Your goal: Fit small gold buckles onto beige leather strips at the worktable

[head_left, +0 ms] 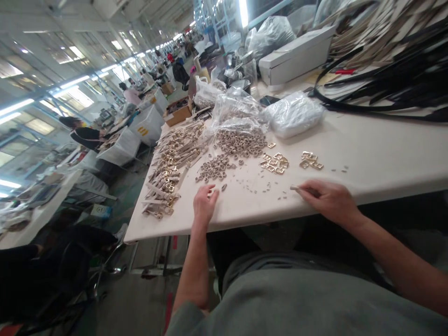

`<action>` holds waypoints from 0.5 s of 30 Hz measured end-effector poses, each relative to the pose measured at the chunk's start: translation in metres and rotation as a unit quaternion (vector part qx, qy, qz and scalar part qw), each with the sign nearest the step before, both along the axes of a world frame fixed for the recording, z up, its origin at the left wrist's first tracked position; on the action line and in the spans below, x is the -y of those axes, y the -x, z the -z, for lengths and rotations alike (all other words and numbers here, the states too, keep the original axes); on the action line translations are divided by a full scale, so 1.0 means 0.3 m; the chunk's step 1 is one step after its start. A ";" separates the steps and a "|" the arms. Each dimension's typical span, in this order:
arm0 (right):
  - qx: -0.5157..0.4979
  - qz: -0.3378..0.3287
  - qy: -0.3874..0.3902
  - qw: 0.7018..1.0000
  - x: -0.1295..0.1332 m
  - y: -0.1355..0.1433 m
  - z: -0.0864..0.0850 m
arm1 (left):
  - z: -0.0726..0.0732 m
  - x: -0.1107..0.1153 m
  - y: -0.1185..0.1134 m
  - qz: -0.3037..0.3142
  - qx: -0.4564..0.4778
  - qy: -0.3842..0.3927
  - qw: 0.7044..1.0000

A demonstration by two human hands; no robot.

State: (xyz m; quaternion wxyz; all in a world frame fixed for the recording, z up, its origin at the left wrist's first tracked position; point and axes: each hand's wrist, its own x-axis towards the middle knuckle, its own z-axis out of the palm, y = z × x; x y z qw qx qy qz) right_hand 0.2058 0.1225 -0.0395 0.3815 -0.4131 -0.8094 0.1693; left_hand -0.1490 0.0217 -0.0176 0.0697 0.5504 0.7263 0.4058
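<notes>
My left hand [204, 204] rests near the table's front edge, its thumb and forefinger apart with nothing between them. Just right of its fingertips lies one small beige loop [224, 187]. A pile of similar loops [213, 168] sits beyond that hand, and a larger heap [241, 142] spills from a clear plastic bag [238, 112]. My right hand [325, 198] pinches a small beige strip [294, 187], mostly hidden by the fingers. Gold buckles [275, 163] lie in a group beyond, with a second cluster [311, 160] farther right. Tiny grey bits [259, 186] are scattered between my hands.
Beige straps with gold buckles [170, 172] are piled along the table's left side. A white plastic packet [296, 114], a long white box [297, 56] and black straps [395, 88] occupy the back and right. Another person [86, 135] works at the far left.
</notes>
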 end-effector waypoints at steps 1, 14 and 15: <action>0.005 0.005 -0.006 1.000 -0.006 0.000 0.008 | 0.007 -0.012 0.021 -0.001 -0.043 0.006 0.999; 0.023 0.139 -0.136 0.981 -0.023 0.071 0.126 | -0.005 -0.283 0.043 0.072 -0.068 0.020 0.995; 0.012 0.128 -0.142 0.981 -0.028 0.064 0.138 | 0.007 -0.305 0.048 0.078 -0.066 0.017 0.995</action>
